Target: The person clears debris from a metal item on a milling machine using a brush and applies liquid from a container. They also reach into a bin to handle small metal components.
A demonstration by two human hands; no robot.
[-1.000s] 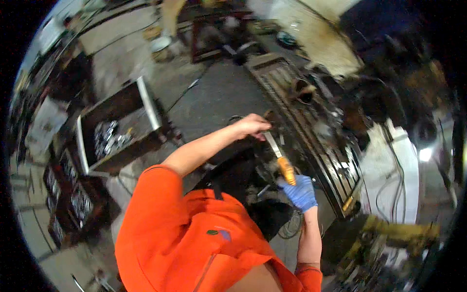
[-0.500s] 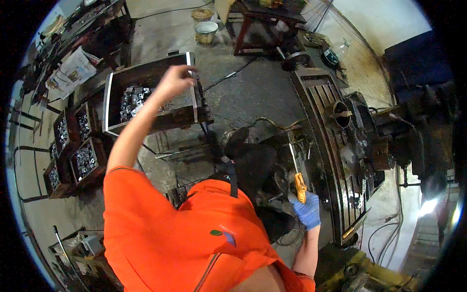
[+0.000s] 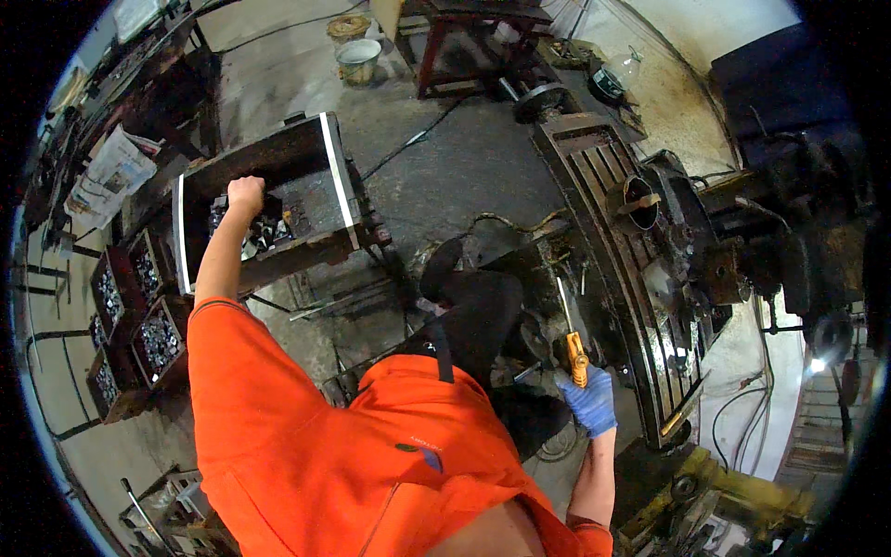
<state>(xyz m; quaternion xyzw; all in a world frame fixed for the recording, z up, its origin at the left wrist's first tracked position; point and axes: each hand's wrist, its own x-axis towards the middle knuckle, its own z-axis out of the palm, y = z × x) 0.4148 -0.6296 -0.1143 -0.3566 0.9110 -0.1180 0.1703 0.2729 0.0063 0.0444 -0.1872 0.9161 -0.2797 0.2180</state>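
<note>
My bare left hand (image 3: 246,195) is down over the left part of a dark metal-walled tray (image 3: 336,167) with white-edged ends. Its fingers are curled closed among a pile of small metal blocks (image 3: 264,234); whatever is between them is hidden. In my blue-gloved right hand (image 3: 591,401), closed round the handle, is a yellow air blow gun (image 3: 576,356) with a long thin metal nozzle pointing away from me. It is held to the left of the long slotted machine table (image 3: 617,232), apart from it.
Several dark boxes of small metal parts (image 3: 160,342) stand left of the tray. A round metal cup-like part (image 3: 640,202) sits on the machine table. Farther off are a light bucket (image 3: 358,61) and a reddish stand (image 3: 432,56). A hose (image 3: 510,221) lies ahead.
My left hand has moved left and down from the tray's right end into the metal blocks, its fingers curling closed. The right hand still holds the blow gun in about the same place.
</note>
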